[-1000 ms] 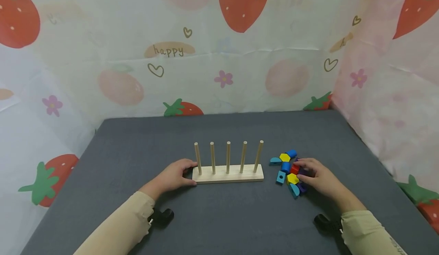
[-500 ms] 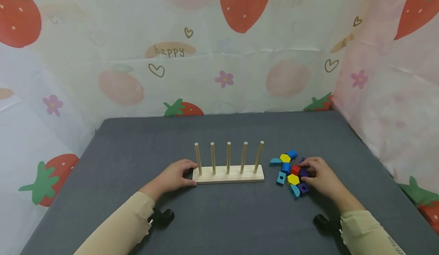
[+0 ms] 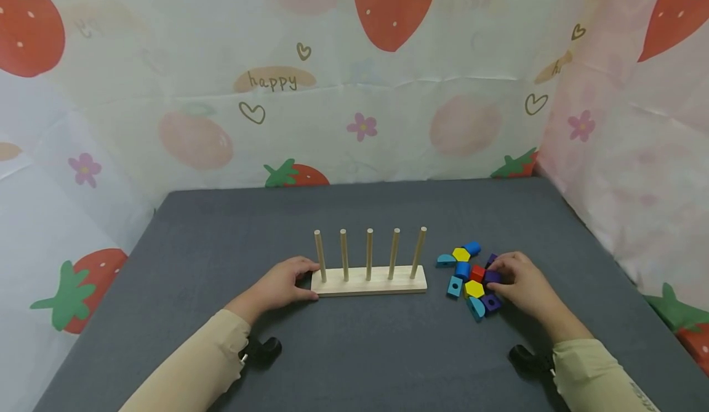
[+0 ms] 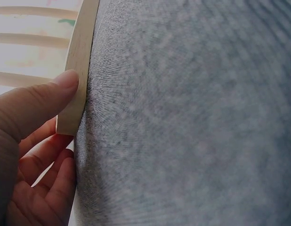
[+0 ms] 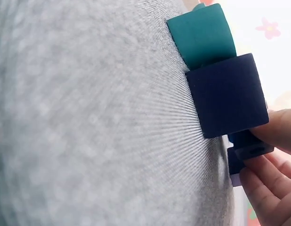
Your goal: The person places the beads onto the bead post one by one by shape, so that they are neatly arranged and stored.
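Observation:
A wooden peg stand (image 3: 382, 285) with several upright pegs stands on the table. My left hand (image 3: 279, 285) holds the left end of its base; in the left wrist view the thumb (image 4: 66, 80) lies on the front edge. To the right, my right hand (image 3: 525, 287) pinches a purple block (image 3: 492, 276) at the right side of a group of blocks. In the right wrist view that dark block (image 5: 254, 147) sits between thumb and fingertips, partly hidden behind a nearer purple square block (image 5: 228, 96). A red block (image 3: 477, 273) and a yellow hexagonal block (image 3: 474, 289) lie just left of it.
Around them lie a blue cylinder (image 3: 462, 270), a light-blue square block (image 3: 455, 287), light-blue half-round blocks (image 3: 445, 261) and another yellow hexagon (image 3: 461, 254). A grey cloth covers the table (image 3: 354, 350). Strawberry-printed sheets (image 3: 399, 153) hang behind and at the sides.
My right hand has shifted slightly right, away from the red block, and its fingers now pinch a purple block. My left hand stays on the peg stand.

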A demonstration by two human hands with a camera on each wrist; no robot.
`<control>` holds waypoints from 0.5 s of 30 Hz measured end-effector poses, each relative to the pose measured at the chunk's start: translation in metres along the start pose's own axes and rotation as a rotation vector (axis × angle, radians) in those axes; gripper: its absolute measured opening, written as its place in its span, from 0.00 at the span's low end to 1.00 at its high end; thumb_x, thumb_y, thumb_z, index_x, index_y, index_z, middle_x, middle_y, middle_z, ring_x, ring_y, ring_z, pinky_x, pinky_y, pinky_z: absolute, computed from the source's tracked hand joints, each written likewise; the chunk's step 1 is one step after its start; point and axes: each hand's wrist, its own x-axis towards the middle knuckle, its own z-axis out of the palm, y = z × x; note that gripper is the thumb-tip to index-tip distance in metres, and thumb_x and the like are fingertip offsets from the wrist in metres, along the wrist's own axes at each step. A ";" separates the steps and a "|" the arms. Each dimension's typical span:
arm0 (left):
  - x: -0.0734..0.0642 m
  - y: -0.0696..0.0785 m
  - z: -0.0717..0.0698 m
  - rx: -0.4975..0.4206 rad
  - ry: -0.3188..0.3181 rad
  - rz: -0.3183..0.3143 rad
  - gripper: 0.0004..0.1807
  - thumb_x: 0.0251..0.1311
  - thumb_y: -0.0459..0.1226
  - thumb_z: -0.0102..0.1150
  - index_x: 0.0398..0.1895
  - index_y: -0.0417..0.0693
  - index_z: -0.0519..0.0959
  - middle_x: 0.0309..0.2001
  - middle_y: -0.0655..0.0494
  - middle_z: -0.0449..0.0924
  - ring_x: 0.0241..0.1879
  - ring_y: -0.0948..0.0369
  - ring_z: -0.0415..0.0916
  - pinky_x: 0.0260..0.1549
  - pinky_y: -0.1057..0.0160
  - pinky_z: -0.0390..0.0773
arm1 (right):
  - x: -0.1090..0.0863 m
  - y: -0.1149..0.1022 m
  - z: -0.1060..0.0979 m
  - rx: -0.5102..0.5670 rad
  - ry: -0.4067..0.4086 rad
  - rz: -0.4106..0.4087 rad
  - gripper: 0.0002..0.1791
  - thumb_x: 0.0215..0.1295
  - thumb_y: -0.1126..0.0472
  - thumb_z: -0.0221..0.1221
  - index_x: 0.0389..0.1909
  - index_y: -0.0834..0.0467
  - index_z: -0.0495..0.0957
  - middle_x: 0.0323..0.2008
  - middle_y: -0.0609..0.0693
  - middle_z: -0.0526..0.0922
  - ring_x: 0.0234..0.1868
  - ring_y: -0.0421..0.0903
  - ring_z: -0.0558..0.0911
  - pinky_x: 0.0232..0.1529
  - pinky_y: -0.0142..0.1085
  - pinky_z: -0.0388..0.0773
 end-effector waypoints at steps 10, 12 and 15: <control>0.000 0.000 0.000 -0.002 -0.004 0.000 0.32 0.45 0.47 0.69 0.55 0.44 0.74 0.50 0.55 0.73 0.44 0.62 0.70 0.46 0.56 0.71 | -0.001 -0.005 -0.007 0.047 -0.038 0.097 0.16 0.58 0.54 0.61 0.43 0.58 0.73 0.41 0.55 0.78 0.39 0.49 0.75 0.42 0.47 0.75; 0.000 0.000 -0.001 -0.008 -0.004 -0.003 0.32 0.45 0.46 0.69 0.55 0.44 0.74 0.50 0.55 0.73 0.45 0.61 0.70 0.47 0.56 0.71 | -0.001 -0.006 -0.009 0.058 -0.037 0.095 0.16 0.59 0.53 0.60 0.44 0.58 0.72 0.41 0.55 0.78 0.39 0.50 0.75 0.41 0.46 0.75; 0.000 0.000 0.000 -0.004 -0.002 -0.002 0.32 0.45 0.47 0.69 0.55 0.44 0.74 0.51 0.54 0.73 0.46 0.60 0.70 0.48 0.56 0.70 | -0.001 -0.006 -0.012 0.078 -0.035 0.080 0.17 0.61 0.52 0.59 0.45 0.57 0.71 0.42 0.56 0.78 0.40 0.51 0.76 0.41 0.47 0.76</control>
